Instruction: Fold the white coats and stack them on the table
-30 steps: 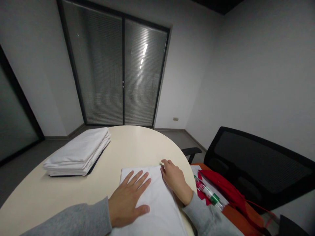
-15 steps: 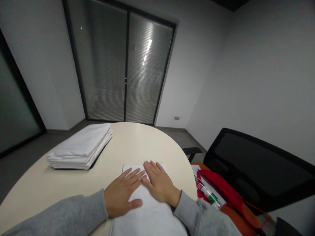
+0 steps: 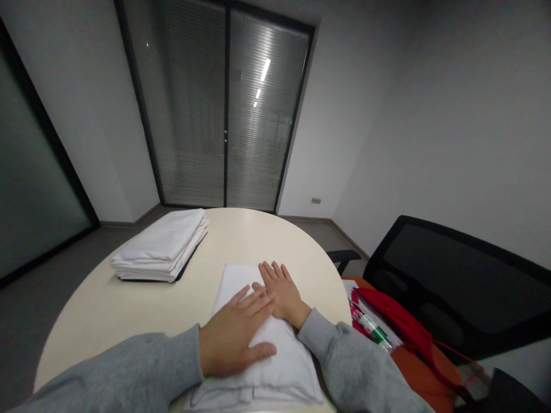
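A white folded garment lies on the round cream table close in front of me; a waistband-like edge with a loop shows at its near end. My left hand rests over its middle, fingers stretched and thumb out. Flat on the far right part of the cloth is my right hand, fingers extended. The left fingertips partly overlap the right hand. Neither hand grips anything. Farther back on the left sits a stack of folded white cloth with a dark layer at the bottom.
To the right stands a black mesh office chair with an orange seat. On the seat lie a red cloth item and a clear bottle with a green label. Glass doors with blinds are beyond the table.
My left hand has slid right across the cloth, and my right hand has shifted toward its far end. The view has tilted slightly, showing more of the garment's near edge.
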Demonstrator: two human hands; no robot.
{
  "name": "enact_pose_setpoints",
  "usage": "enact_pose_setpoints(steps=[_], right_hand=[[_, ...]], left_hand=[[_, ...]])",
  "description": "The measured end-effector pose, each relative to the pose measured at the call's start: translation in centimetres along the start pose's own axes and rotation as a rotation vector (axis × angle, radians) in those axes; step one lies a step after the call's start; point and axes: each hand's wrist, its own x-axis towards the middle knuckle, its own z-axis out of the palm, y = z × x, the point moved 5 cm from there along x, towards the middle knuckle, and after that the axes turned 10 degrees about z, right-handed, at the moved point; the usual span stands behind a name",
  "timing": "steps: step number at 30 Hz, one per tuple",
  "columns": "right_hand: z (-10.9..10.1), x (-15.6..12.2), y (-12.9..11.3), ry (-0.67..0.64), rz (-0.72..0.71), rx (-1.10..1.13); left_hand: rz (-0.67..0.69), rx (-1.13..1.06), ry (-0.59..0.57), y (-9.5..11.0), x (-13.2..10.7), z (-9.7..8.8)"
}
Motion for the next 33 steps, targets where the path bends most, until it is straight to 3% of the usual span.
enact_pose_setpoints(steps=[3,5,9,12,14,17,20,26,33], right_hand=[[0.0,1.4,0.0,-0.004,0.003,0.042],[0.0,2.0,0.1,-0.016,0.004,0.072],[-0.1,2.9,0.7,-0.017,0.038,0.093],[-0.3,3.2,0.8,-0.003,0.046,0.090],[-0.3,3.3,0.8,0.012,0.038,0.100],[-0.2,3.5,0.7,0.045,0.020,0.129],[-0.3,3.8,0.9,0.058,0.007,0.145],[-2.0,5.3,2.9,0.071,0.004,0.200],[-2.9,7.0,5.6,0.070,0.136,0.241]], left_hand=[[0.211,-0.073,-0.093,3.0,0.0,1.6],[0.314,-0.053,-0.095,3.9,-0.6,2.2],[0.422,0.038,-0.048,4.2,-1.5,2.7],[0.490,-0.026,-0.027,3.7,-1.8,1.9],[0.466,-0.090,0.001,2.7,-1.6,0.7],[0.244,-0.080,0.091,0.2,-0.6,-1.3],[0.112,-0.032,0.034,-1.7,0.9,-1.1],[0.181,0.070,-0.094,-2.9,2.6,1.3],[0.191,0.091,-0.099,-3.2,2.4,1.3]])
